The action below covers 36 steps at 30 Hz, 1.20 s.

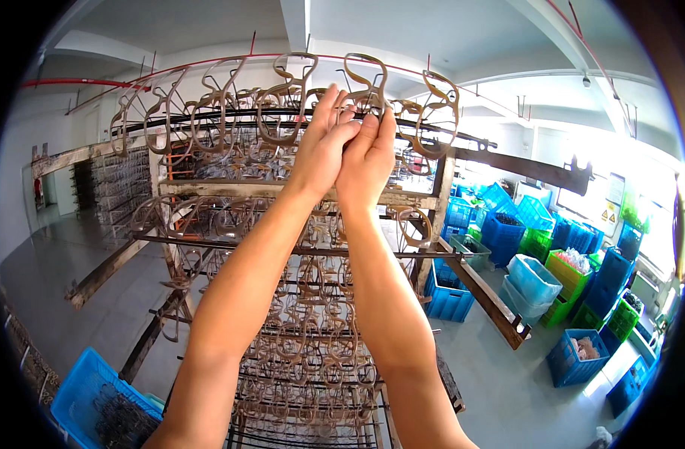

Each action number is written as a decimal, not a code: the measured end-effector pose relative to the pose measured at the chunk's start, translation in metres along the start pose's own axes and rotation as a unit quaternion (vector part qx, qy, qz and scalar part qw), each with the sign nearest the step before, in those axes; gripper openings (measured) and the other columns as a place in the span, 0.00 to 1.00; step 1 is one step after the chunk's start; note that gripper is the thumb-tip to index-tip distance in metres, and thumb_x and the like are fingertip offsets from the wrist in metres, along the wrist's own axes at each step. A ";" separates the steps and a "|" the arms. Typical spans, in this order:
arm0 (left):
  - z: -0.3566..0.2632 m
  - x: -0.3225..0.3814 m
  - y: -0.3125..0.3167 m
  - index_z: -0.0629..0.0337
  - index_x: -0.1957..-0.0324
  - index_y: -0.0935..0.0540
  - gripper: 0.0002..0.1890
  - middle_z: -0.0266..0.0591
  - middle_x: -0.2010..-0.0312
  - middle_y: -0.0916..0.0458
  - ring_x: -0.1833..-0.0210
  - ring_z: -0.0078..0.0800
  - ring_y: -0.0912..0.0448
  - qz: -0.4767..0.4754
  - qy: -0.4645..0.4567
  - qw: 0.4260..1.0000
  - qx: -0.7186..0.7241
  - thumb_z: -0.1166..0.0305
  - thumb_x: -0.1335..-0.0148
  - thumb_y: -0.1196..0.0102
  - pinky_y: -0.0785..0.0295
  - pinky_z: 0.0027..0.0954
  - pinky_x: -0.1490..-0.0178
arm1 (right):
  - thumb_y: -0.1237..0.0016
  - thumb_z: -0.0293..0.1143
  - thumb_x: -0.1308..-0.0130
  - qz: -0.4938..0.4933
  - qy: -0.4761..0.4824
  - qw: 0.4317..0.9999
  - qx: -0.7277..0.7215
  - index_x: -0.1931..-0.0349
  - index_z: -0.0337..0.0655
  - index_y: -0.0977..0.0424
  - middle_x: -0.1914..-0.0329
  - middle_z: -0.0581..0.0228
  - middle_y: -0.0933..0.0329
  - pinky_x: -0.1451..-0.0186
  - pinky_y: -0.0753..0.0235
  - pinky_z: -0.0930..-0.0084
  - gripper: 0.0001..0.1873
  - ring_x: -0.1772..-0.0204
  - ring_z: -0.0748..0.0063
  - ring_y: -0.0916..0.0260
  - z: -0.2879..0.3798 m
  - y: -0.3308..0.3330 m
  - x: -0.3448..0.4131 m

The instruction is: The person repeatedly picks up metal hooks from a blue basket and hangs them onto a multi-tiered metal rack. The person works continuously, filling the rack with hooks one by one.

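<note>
Both my arms reach up to the top rod of a rack. My left hand (324,146) and my right hand (368,154) are close together at a brown spectacle frame (380,84) that stands upright at the black metal rod (236,113). Fingers of both hands are around its lower part, which they partly hide. More brown spectacle frames hang along the same rod, one (282,101) to the left of my hands and another (438,115) to the right. Lower rods carry many similar frames.
Rusty rack arms jut out at right (522,168) and left (104,269). A blue crate (78,381) with dark wire-like parts is at lower left. Stacked blue and green crates (505,241) stand on the right. Further loaded racks (118,179) are at back left.
</note>
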<state>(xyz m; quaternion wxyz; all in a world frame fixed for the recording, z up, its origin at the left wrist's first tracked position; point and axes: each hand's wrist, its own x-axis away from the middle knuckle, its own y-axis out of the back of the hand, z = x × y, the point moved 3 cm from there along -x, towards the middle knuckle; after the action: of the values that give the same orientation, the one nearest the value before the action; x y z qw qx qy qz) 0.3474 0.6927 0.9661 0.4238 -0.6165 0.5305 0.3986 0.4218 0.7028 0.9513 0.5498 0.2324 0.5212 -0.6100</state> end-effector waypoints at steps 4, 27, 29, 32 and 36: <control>-0.013 -0.002 -0.009 0.67 0.32 0.58 0.37 0.50 0.39 0.39 0.39 0.31 0.37 0.028 0.078 0.994 0.072 0.73 0.42 0.58 0.45 0.29 0.36 | 0.64 0.34 0.31 0.013 0.021 0.999 0.042 0.42 0.28 0.41 0.71 0.52 0.23 0.67 0.29 0.73 0.22 0.70 0.68 0.27 -0.001 0.000 0.000; -0.007 0.008 -0.005 0.62 0.37 0.39 0.27 0.42 0.48 0.29 0.48 0.24 0.30 0.015 0.083 0.991 0.103 0.69 0.39 0.57 0.35 0.26 0.46 | 0.63 0.33 0.32 0.008 0.080 0.990 0.115 0.41 0.30 0.42 0.77 0.51 0.24 0.74 0.30 0.69 0.22 0.75 0.62 0.25 -0.006 0.003 0.002; -0.002 0.010 -0.002 0.62 0.41 0.34 0.22 0.37 0.57 0.25 0.57 0.20 0.29 -0.019 0.075 0.991 0.110 0.69 0.37 0.55 0.33 0.24 0.55 | 0.63 0.34 0.31 0.024 0.065 0.993 0.096 0.41 0.29 0.43 0.76 0.54 0.24 0.74 0.30 0.70 0.22 0.76 0.66 0.26 -0.004 0.004 0.002; -0.004 0.015 -0.006 0.63 0.47 0.27 0.17 0.34 0.62 0.23 0.61 0.18 0.28 -0.066 0.074 0.988 0.117 0.67 0.36 0.52 0.32 0.22 0.58 | 0.64 0.35 0.31 0.058 0.061 0.993 0.081 0.42 0.27 0.42 0.74 0.49 0.23 0.72 0.28 0.66 0.23 0.73 0.55 0.25 -0.004 0.010 -0.004; -0.002 0.014 -0.003 0.62 0.51 0.23 0.15 0.35 0.60 0.23 0.60 0.18 0.28 -0.125 0.045 0.986 0.101 0.64 0.35 0.51 0.33 0.21 0.56 | 0.62 0.35 0.32 0.095 0.010 0.995 0.004 0.42 0.26 0.42 0.74 0.53 0.23 0.73 0.27 0.72 0.24 0.75 0.65 0.25 -0.007 0.014 -0.007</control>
<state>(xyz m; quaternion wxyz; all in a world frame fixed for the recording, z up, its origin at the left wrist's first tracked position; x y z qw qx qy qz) 0.3527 0.6860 0.9536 0.5061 -0.6491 0.5056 0.2586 0.4344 0.7144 0.9500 0.5991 0.2890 0.4993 -0.5552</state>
